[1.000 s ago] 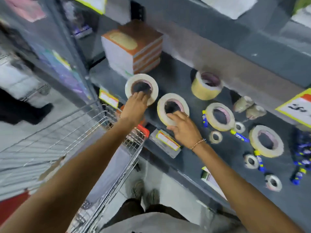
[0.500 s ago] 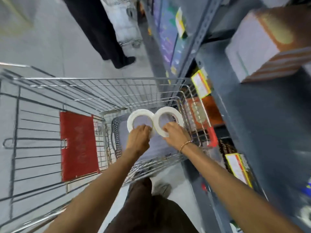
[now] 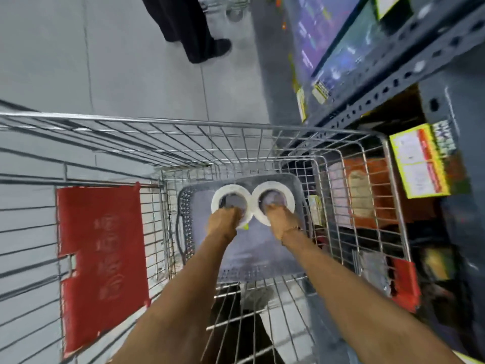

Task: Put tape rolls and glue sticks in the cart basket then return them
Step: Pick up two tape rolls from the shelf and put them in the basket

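Both arms are reaching down into the wire cart basket (image 3: 262,143), each of the hands grasping one tape roll. The left hand (image 3: 223,224) is gripping the left tape roll (image 3: 217,199) at its near rim, fingers curling into the core. The right hand (image 3: 280,219) is clasping the right tape roll (image 3: 286,191) the same way, a thin bracelet (image 3: 295,228) showing at the wrist. The two white rolls are lying side by side, touching, over the grey perforated tray (image 3: 252,258) sitting in the basket's bottom. At nine o'clock from the hands, the red child-seat flap (image 3: 102,258) is lying against the wire grid. At three o'clock, yellow price labels (image 3: 417,161) are hanging on the grey shelving (image 3: 393,82). At twelve o'clock, another person's dark trouser leg and shoe (image 3: 199,35) are standing on the tiled floor (image 3: 105,61).
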Available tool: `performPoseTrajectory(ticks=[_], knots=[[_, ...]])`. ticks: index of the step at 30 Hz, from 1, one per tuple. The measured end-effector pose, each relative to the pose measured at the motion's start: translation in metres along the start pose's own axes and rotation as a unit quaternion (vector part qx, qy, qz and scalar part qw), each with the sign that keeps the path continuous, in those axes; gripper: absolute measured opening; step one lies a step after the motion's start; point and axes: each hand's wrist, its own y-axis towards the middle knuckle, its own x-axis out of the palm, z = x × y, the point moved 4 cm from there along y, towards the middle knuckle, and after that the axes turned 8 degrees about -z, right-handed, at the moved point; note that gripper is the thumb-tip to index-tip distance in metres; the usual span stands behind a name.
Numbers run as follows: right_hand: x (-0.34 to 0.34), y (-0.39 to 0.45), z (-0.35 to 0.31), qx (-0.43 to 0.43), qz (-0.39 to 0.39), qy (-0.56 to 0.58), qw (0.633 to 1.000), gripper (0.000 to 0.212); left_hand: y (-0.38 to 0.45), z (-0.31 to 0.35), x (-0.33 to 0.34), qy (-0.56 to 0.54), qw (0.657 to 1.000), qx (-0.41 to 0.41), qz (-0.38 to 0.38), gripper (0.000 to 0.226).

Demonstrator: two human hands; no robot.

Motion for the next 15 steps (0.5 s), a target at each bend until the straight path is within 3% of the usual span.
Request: performPoseTrajectory(ticks=[6,8,10,15], knots=[[0.006,0.007,0.005,-0.012,0.077,-0.109,0.991,0.040,0.008,-0.002,0.008,-0.022,0.999,-0.026,0.037,0.040],[0.011,0.009,0.010,-0.007,0.029,-0.093,0.995,0.036,0.007,-0.004,0.008,-0.042,0.997,-0.030,0.060,0.042],[0.024,0.014,0.018,-0.019,0.004,-0.078,0.997,0.044,0.005,-0.005,0.008,-0.052,0.996,-0.028,0.069,0.045],[0.029,0.016,0.017,-0.028,0.015,-0.109,0.994,0.056,0.006,-0.007,0.012,-0.050,0.997,-0.018,0.054,0.049]])
